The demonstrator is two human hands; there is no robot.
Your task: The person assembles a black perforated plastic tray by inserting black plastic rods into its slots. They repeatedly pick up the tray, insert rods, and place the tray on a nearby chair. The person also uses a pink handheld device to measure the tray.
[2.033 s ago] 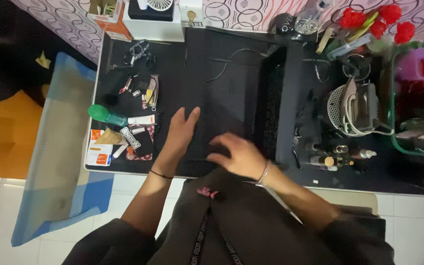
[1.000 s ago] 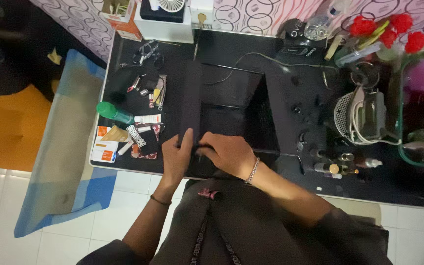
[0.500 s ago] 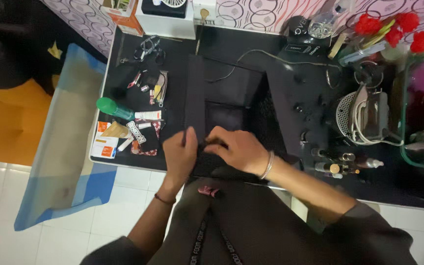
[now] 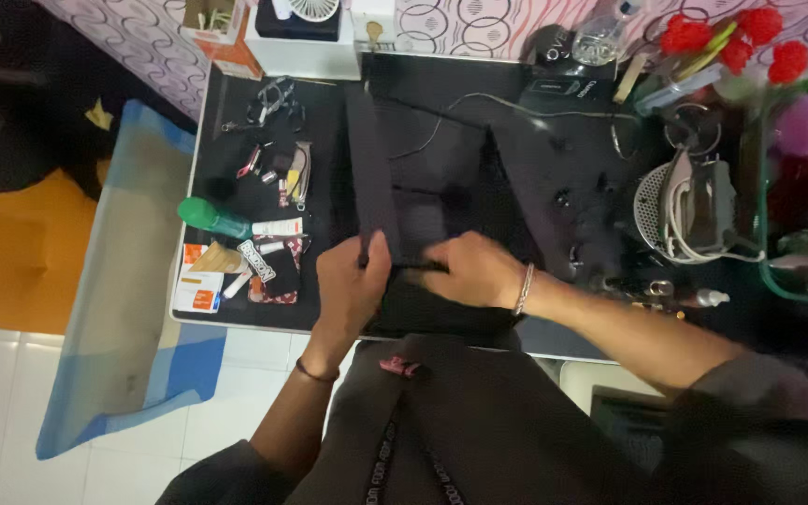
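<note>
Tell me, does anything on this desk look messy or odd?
Yes: small toiletries lie jumbled around the green bottle on the black table, and a cable trails loose behind the black fabric box both hands grip.

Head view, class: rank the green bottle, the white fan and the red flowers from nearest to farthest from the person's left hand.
From the left hand:
1. Green bottle, to its left on the table.
2. White fan, at the back edge.
3. Red flowers, far back-right corner.

Matt black cloth box (soft-looking) – on a matt black table.
</note>
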